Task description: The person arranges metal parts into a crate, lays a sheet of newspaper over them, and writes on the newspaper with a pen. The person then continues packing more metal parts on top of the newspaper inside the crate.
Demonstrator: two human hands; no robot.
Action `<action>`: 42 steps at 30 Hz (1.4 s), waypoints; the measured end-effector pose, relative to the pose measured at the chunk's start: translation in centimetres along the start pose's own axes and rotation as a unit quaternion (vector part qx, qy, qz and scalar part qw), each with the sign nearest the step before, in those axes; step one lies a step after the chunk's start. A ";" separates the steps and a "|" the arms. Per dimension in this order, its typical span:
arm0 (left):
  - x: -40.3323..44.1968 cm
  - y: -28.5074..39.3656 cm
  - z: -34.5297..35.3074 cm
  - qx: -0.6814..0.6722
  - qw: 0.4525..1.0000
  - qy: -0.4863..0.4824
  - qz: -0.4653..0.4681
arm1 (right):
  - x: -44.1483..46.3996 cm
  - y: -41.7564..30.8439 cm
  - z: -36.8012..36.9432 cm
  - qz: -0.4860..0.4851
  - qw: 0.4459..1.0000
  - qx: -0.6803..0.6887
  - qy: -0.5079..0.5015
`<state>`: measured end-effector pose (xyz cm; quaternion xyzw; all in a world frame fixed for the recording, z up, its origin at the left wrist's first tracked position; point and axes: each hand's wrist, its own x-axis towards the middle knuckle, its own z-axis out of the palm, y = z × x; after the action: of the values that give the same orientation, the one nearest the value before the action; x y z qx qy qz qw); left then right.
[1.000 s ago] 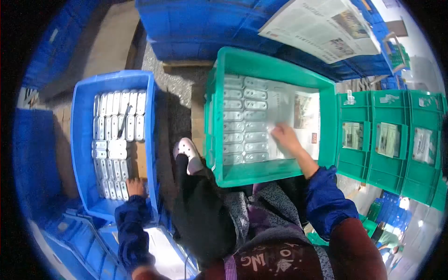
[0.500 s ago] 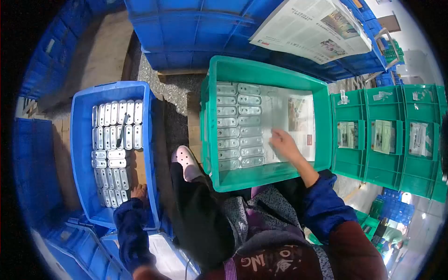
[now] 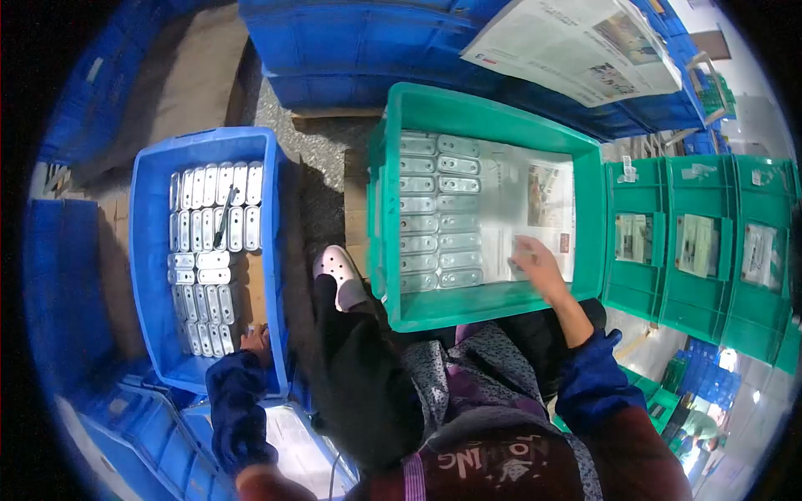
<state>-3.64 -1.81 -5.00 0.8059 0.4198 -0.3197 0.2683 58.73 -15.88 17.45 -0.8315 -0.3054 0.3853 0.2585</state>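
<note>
My left hand (image 3: pixel 256 341) is low in the blue bin (image 3: pixel 276 250), against its right wall. Its fingers are curled together, and a small pale glint shows at them; what they hold I cannot make out. Just left of it lie rows of silvery, elongated metal cases (image 3: pixel 215 316) with rounded ends and small holes. A dark pen-like tool (image 3: pixel 224 219) rests across the upper rows. Over the newspaper lining (image 3: pixel 499 196) of the green bin (image 3: pixel 493 316) is my right hand (image 3: pixel 539 265), fingers bent and blurred. Two columns of similar metal cases (image 3: pixel 459 223) lie flat left of it.
Stacked green crates (image 3: pixel 693 185) stand right of the green bin. Behind it is a large blue container (image 3: pixel 359 50) with a folded newspaper (image 3: pixel 576 46) on top. My pink clog (image 3: pixel 336 271) is on the floor between the bins. Another person (image 3: pixel 700 424) appears far right.
My right hand has moved right and towards me inside the green bin, away from the metal cases. My left hand stays at the blue bin's right wall. The whole view has shifted slightly.
</note>
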 end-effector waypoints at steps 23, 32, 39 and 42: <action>-10.6 6.6 -17.3 -0.807 0.577 0.125 0.007 | -4.0 -14.7 2.9 -0.152 0.988 0.023 -0.016; -16.9 29.1 -35.8 -0.851 0.470 0.179 0.152 | -16.0 -28.2 6.6 -0.476 0.871 -0.118 -0.030; -15.6 40.5 -37.2 -0.853 0.469 0.074 0.215 | -15.8 -23.8 -0.8 -0.372 0.915 -0.154 0.031; -13.7 44.1 -36.7 -0.844 0.489 0.069 0.208 | -14.5 -21.2 -1.3 -0.324 0.923 -0.155 0.141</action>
<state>38.33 -5.17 36.31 0.2775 0.3258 0.3093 0.8492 45.79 -11.98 39.26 -0.7625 -0.5743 0.1069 0.2779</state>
